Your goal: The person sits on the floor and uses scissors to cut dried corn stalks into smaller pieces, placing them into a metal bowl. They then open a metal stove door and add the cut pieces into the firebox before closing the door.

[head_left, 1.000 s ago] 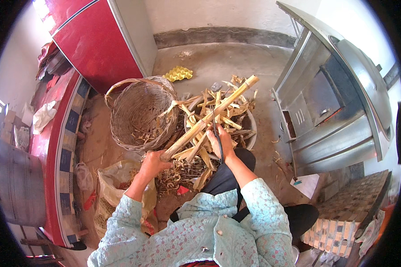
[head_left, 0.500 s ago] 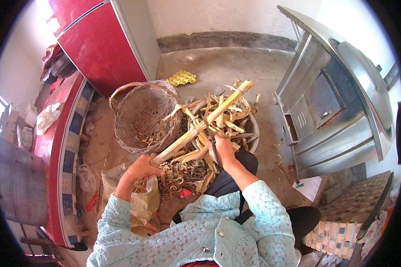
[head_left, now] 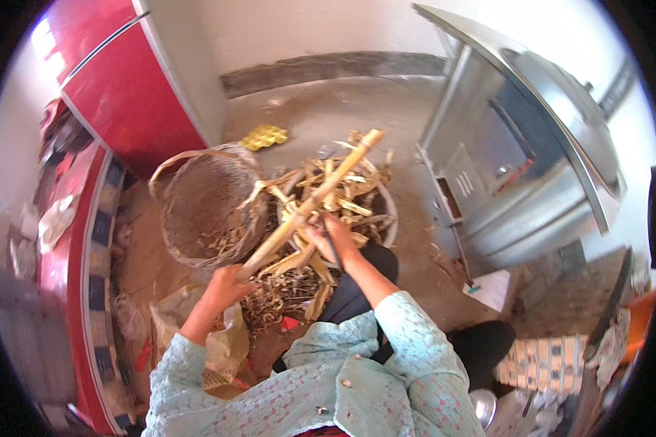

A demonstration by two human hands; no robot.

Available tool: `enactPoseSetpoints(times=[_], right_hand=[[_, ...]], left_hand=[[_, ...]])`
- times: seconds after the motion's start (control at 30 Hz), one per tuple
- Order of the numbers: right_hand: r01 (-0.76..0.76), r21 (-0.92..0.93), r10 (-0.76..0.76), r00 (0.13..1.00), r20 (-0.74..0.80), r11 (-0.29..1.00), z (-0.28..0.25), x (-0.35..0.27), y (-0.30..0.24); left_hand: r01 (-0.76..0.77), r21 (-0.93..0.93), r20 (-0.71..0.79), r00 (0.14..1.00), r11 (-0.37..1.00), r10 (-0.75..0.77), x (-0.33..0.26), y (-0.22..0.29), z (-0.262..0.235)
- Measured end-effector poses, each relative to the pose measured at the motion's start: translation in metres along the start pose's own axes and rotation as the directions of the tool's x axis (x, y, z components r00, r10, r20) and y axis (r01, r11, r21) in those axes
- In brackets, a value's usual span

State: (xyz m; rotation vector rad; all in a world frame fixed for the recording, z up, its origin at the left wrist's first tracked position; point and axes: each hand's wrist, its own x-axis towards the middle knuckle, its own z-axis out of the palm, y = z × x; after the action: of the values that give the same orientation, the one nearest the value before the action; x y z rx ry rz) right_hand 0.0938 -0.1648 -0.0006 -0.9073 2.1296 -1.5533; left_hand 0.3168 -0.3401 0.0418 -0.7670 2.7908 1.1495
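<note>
Stalk (head_left: 315, 204), pale yellow, lying aslant across the centre of the frame, its lower end left of centre and its upper end over the basin (head_left: 392, 227). Left hand (head_left: 224, 290), below and left of centre: fingers closed round the stalk's lower end. Right hand (head_left: 342, 242), at centre, under the stalk's middle: fingers curled about a slim dark tool (head_left: 337, 256); whether they also press on the stalk cannot be told. Basin, right of centre, pale-rimmed and filled with dry husks (head_left: 357, 191). Scraps (head_left: 273, 300), heaped on the floor (head_left: 415, 295) below the basin; a small red piece (head_left: 289, 323) lies at their lower edge. Basket (head_left: 197, 197), wicker with a hooped handle, left of centre, with some fragments at its bottom. Sack (head_left: 226, 346), yellowish, lower left, near the left hand. Egg tray (head_left: 264, 136), yellow, upper centre, beyond the basket. Cabinet (head_left: 131, 102), red-fronted, upper left. Stove (head_left: 536, 211), metal, upper right; white paper (head_left: 494, 290) lies below it.
</note>
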Motion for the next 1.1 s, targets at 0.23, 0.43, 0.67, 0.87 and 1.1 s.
enactPoseSetpoints(times=[0.23,0.43,0.67,0.87,1.1], right_hand=[[-0.056,-0.371,0.119,0.982,0.150,0.927,-0.004,-0.003,-0.013],[-0.034,-0.106,0.044,0.994,0.101,0.994,-0.005,-0.004,0.001],[-0.056,-0.362,0.110,0.986,0.129,0.931,-0.012,-0.008,-0.018],[-0.057,-0.414,0.089,0.994,0.057,0.908,-0.009,-0.008,-0.006],[0.008,-0.376,0.009,0.999,0.044,0.927,-0.002,-0.011,-0.007]], left_hand=[[0.080,0.030,-0.041,0.996,0.996,-0.079,-0.001,0.008,-0.004],[0.185,-0.124,0.085,0.981,0.975,-0.176,0.002,0.002,0.006],[0.285,-0.228,0.171,0.953,0.931,-0.250,-0.001,0.017,-0.005],[0.133,-0.002,0.092,0.987,0.991,-0.132,0.005,0.022,-0.016],[0.123,0.343,-0.168,0.983,0.931,-0.067,-0.002,0.012,-0.038]])
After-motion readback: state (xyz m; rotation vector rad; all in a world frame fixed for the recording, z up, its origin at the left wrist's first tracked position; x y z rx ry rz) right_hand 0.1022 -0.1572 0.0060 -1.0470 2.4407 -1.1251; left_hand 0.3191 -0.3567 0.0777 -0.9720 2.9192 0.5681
